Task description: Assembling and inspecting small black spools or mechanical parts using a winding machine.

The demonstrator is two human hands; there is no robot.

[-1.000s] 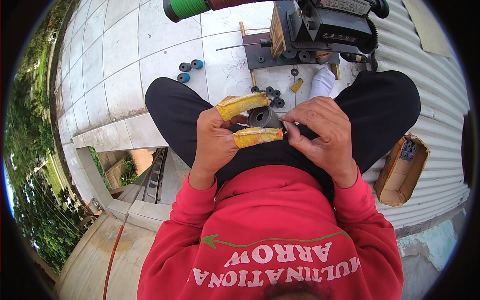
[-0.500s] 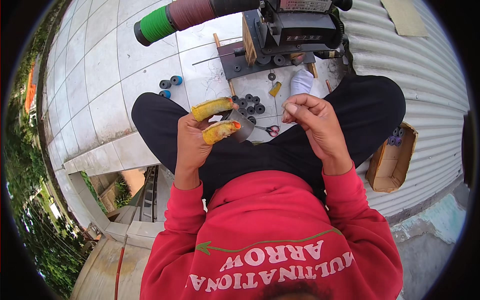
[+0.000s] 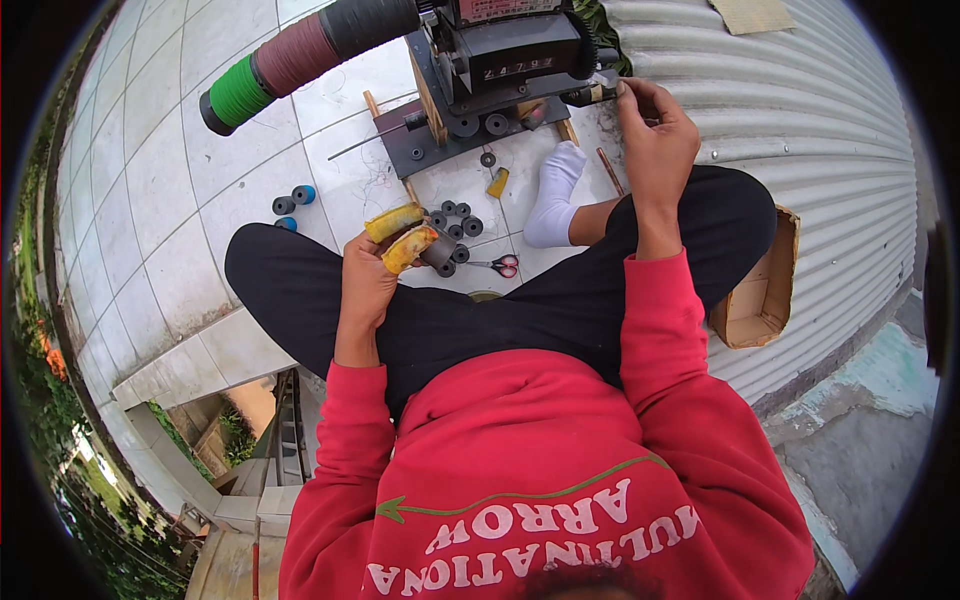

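Note:
My left hand [image 3: 370, 278] is closed round a dark grey cylinder [image 3: 438, 250]. Worn yellow covers [image 3: 408, 248] wrap two of its fingers. My right hand [image 3: 660, 135] is raised at the right end of a dark winding machine [image 3: 515, 65] with a counter. Its thumb and forefinger are pinched beside the machine's black and silver side part [image 3: 592, 94]; what lies between them is too small to make out. Several small black rollers [image 3: 470, 226] lie on the tiles past my left hand, next to red-handled scissors [image 3: 507, 266].
Green, maroon and black thread spools [image 3: 300, 55] stick out left from the machine. Three blue-ended rollers [image 3: 303, 195] sit on the left tiles. A yellow scrap [image 3: 498, 182] lies before the machine. At right, a cardboard box [image 3: 757, 300] stands on corrugated sheeting [image 3: 830, 170].
My right hand has moved from in front of my body up and right to the machine's side. My left hand keeps the cylinder, lower and nearer the rollers. The view has shifted.

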